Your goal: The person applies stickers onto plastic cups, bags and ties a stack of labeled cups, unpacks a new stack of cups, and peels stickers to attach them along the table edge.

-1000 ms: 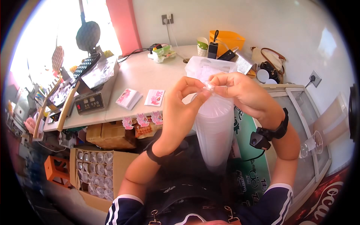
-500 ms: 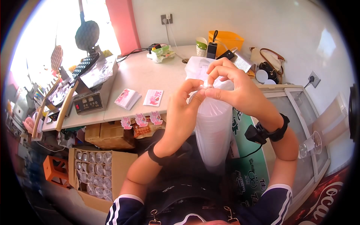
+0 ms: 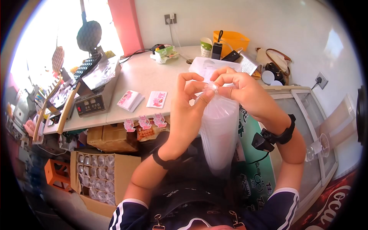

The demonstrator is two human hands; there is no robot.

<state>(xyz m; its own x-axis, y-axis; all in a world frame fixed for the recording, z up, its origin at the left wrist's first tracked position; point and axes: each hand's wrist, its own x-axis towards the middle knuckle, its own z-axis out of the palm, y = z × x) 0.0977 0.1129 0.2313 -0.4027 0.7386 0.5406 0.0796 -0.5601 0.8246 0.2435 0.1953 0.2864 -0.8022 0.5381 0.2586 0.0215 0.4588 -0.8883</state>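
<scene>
A long translucent plastic bag (image 3: 218, 134) with what looks like a stack of cups inside hangs upright in front of me. Its gathered top is pinched between my two hands. My left hand (image 3: 188, 103) grips the twisted neck from the left with thumb and fingers. From the right, my right hand (image 3: 243, 90) holds the same neck, its thumb and index finger pressed together. The fingertips of both hands nearly touch. Behind them, a pale plastic piece (image 3: 201, 64) sticks up at the table's edge.
A white table (image 3: 145, 73) carries card stacks (image 3: 130, 100), a waffle maker (image 3: 92, 101), a paper cup (image 3: 206, 46) and a yellow basket (image 3: 235, 39). An open carton of glass-like items (image 3: 126, 172) stands lower left. At right are a glass-topped cabinet (image 3: 306, 115) and clear cups (image 3: 318, 147).
My fingers have shifted around the bag's neck; the right hand's raised fingers have come down and the left hand's fingers have lifted and curled. The bag stays in about the same place.
</scene>
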